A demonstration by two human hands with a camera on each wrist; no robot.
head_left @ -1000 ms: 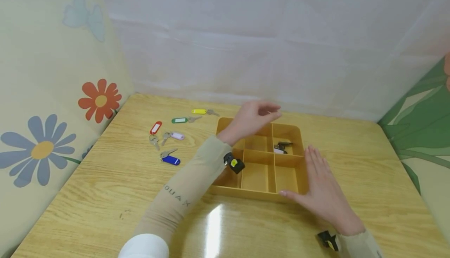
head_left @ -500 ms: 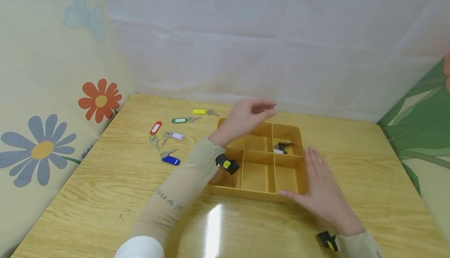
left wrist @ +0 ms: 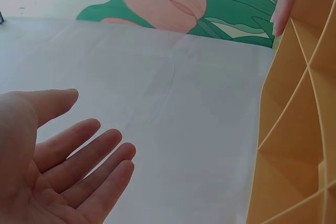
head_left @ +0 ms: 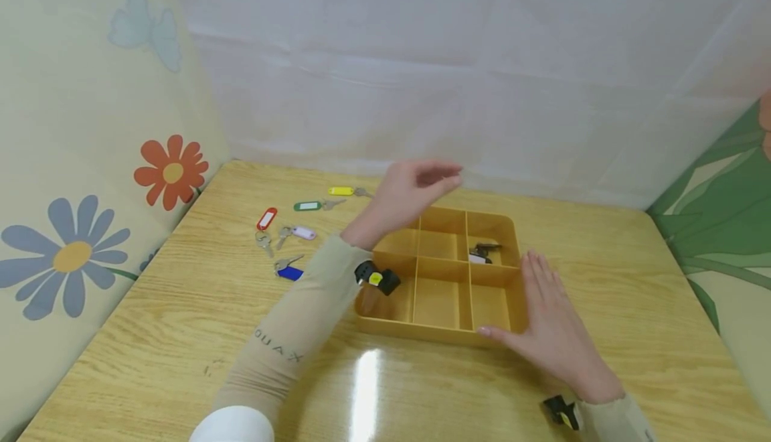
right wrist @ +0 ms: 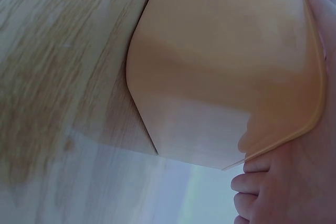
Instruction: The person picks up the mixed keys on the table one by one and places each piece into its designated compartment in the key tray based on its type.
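A yellow-orange compartment box point(head_left: 442, 331) stands on the wooden table. My left hand point(head_left: 403, 194) hovers over its back left part, holding nothing. In the left wrist view the thumb and fingers point(left wrist: 86, 156) are spread apart, palm showing. My right hand point(head_left: 557, 325) rests along the box's right side with straight fingers, its thumb at the front rim. A bunch of keys point(head_left: 484, 252) with a pale tag lies in the back right compartment. Left of the box lie keys with a yellow tag point(head_left: 340, 191), a green tag point(head_left: 308, 206), a red tag point(head_left: 267, 218), a lilac tag point(head_left: 304, 233) and a blue tag point(head_left: 290, 273).
A white cloth point(head_left: 452, 80) hangs behind the table point(head_left: 181, 335). Flower-printed panels point(head_left: 72, 254) close off both sides. Bare wood shows in front of the box and to its right.
My left hand has drawn back to the left, uncovering more of the box, and its sleeve now overlaps part of the blue tag. My right hand stays in place.
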